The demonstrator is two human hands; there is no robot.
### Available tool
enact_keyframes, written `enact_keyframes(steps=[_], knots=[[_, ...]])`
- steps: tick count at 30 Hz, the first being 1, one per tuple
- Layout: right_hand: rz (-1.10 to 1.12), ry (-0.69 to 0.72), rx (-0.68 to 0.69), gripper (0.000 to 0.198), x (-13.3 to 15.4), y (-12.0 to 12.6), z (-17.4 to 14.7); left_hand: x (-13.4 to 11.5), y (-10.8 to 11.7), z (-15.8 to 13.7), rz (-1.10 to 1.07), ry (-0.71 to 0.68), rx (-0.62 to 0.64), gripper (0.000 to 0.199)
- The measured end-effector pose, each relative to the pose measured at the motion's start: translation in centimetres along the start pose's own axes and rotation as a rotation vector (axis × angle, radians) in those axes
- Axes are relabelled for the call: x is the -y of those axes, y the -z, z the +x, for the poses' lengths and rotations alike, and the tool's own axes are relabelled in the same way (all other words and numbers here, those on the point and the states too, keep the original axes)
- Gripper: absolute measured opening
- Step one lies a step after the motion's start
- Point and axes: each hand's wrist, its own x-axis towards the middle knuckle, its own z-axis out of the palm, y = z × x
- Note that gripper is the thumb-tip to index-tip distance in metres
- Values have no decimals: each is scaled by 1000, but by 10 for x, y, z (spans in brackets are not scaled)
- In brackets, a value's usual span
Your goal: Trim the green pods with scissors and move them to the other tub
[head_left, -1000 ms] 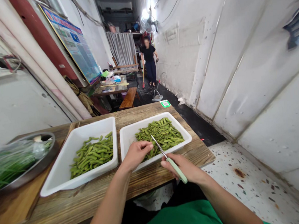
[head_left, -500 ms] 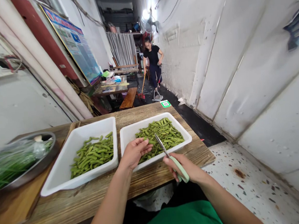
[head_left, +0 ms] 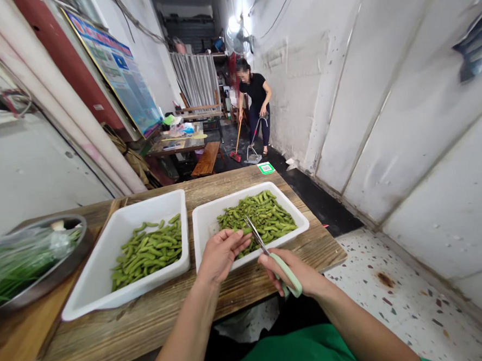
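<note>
My left hand (head_left: 222,253) pinches a green soybean pod (head_left: 246,231) over the near side of the right white tray (head_left: 202,226). In my right hand (head_left: 285,270) is a pair of scissors (head_left: 290,278) with pale green handles. The scissors' blades point up and away, their tips close to the pod's end and slightly parted. Many green pods (head_left: 270,214) lie heaped in the right tray below the blades. To the left, a second white tray (head_left: 96,295) holds another pile of pods (head_left: 151,251).
A metal bowl (head_left: 47,285) with bagged green stalks stands at the table's left, near a wooden board (head_left: 34,335). The wooden table (head_left: 160,327) ends on the right above a speckled floor. Farther back, a person (head_left: 256,100) holds a broom (head_left: 238,137) and a dustpan (head_left: 253,157).
My left hand and the pod have shifted slightly right, and the scissors slightly left, so the pod's end is closer to the blades. The person behind has moved right, and the broom with them.
</note>
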Motion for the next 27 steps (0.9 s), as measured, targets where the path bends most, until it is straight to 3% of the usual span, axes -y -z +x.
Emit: enact_keyframes(steps=[4, 6, 8, 11, 13, 14, 16, 18, 21, 24, 27], knots=[[-16, -34, -27, 43, -2, 0, 2, 1, 0, 1, 30, -8, -18, 23], [-8, -59, -25, 43, -4, 2, 2, -3, 9, 2, 146, -105, -94, 21], [19, -75, -15, 43, -7, 5, 2, -12, 25, 0, 421, -311, -298, 17], [71, -93, 8, 43, -11, 10, 2, -31, 56, -7, 1053, -608, -708, 25], [87, -106, 21, 43, -13, 11, 3, -42, 71, -11, 1447, -634, -854, 33], [88, -108, 25, 43, -13, 10, 3, -46, 74, -12, 1600, -611, -861, 34], [83, -108, 37, 42, -14, 9, 4, -48, 73, -8, 1803, -574, -731, 30], [76, -97, 47, 40, -13, 7, 5, -44, 64, 4, 1929, -550, -422, 26], [72, -85, 43, 38, -12, 7, 5, -30, 47, 31, 2089, -340, 37, 27], [70, -85, 38, 38, -10, 9, 3, -17, 38, 54, 2148, -139, 183, 24], [64, -87, 30, 38, -11, 11, 1, -12, 38, 62, 2131, -113, 197, 21]])
